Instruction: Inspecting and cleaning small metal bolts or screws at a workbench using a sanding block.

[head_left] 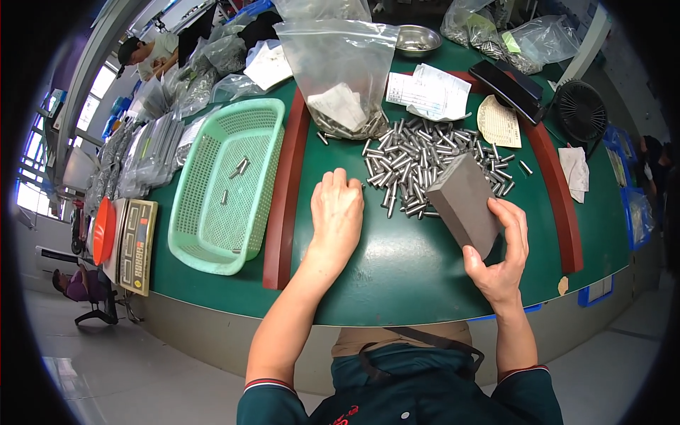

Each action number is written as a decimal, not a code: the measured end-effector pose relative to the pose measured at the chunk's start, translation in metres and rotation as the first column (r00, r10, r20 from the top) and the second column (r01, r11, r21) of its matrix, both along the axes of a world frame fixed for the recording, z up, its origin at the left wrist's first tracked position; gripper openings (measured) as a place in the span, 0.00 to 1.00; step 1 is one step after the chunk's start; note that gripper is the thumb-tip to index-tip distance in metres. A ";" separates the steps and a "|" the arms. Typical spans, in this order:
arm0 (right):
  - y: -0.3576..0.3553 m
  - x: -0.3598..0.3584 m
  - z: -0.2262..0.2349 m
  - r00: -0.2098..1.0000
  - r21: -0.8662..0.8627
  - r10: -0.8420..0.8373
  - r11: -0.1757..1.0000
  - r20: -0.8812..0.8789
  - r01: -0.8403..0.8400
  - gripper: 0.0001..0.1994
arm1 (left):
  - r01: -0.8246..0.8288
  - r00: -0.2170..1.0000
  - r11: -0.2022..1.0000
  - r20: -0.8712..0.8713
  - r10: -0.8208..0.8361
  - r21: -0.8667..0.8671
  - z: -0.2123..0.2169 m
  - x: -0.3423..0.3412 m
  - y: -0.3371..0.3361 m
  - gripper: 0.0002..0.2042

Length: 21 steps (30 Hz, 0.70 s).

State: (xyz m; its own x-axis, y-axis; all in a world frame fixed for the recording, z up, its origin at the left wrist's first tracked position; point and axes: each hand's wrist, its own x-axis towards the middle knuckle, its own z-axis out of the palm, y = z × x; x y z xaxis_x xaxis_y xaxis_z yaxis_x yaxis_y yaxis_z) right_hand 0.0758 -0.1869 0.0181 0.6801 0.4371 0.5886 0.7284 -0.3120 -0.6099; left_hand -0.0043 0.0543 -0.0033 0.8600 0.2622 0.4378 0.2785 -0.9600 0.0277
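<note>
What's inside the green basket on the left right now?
The green basket holds a few small metal pins lying loose on its mesh floor, toward the far end. The rest of the floor shows bare; nothing covers it.

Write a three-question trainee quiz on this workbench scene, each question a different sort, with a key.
1. True or false: the right hand holds the grey block tilted beside the pile of metal pins.
2. Multiple choice: where does the left hand rest? A) inside the green basket B) palm down on the green table, fingertips at the edge of the pin pile C) on the clear plastic bag
3. Fill in: the green basket contains only a few loose ____.

Key: 1 true; 2 B; 3 pins.
</note>
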 end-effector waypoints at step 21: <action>0.001 0.002 -0.003 0.999 -0.030 -0.031 0.999 0.012 0.031 0.31 | 0.136 0.983 -0.662 0.183 -0.002 -0.737 0.009 -0.029 -0.014 0.17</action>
State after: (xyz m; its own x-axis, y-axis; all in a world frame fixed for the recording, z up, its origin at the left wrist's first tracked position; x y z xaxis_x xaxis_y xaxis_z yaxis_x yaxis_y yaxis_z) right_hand 0.0781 -0.1855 0.0146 0.6871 0.4336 0.5829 0.7248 -0.3532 -0.5916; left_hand -0.0329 0.0405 0.0059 0.9348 0.1533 -0.3204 0.1464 0.6556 0.7408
